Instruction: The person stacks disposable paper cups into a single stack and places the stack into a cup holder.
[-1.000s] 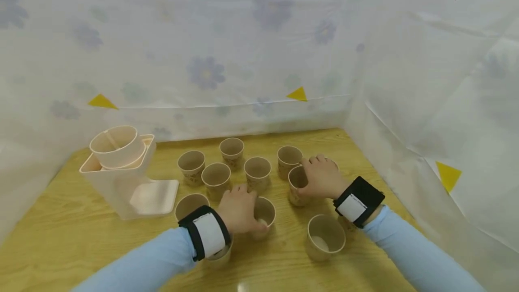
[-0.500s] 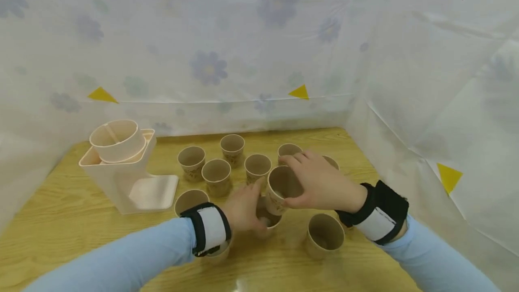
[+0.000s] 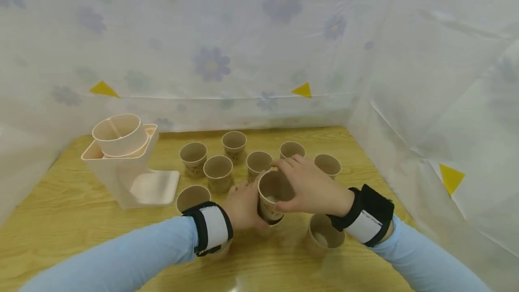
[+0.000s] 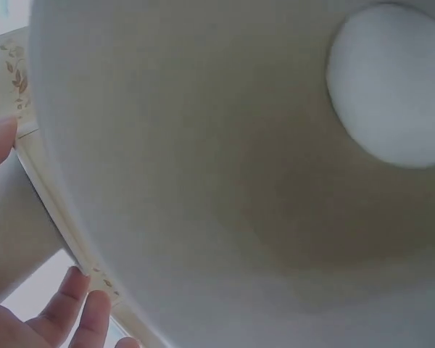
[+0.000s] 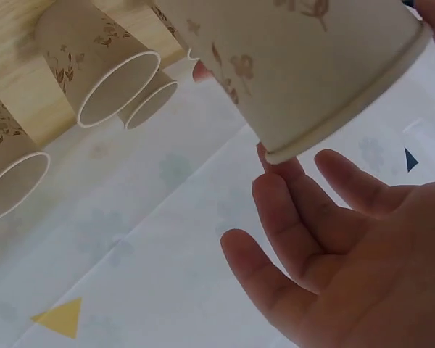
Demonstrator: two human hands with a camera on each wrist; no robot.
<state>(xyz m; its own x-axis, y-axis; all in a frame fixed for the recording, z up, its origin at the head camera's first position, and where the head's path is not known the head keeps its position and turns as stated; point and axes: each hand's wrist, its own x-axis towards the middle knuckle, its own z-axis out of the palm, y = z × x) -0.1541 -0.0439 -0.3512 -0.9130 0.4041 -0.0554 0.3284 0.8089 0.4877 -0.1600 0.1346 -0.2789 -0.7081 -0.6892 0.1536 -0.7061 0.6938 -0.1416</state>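
Observation:
My right hand holds a beige paper cup by its rim, thumb on the near side and fingers on the far side. Brown floral print shows on this cup in the right wrist view. It is lowered into a second paper cup, of which little more than a strip of rim shows. My left hand grips that lower cup around its side, thumb in front. Under my left wrist stands another cup, partly covered. The left wrist view is mostly filled by a cup interior close to the camera.
Several more upright paper cups stand behind my hands, with one at left and one near my right wrist. A cream plastic stand bearing a round container is on the left. White floral sheeting surrounds the wooden table.
My right hand has taken the cup from the right side, carried it left and lowered it into the cup at my left hand. The left hand has stayed about where it was.

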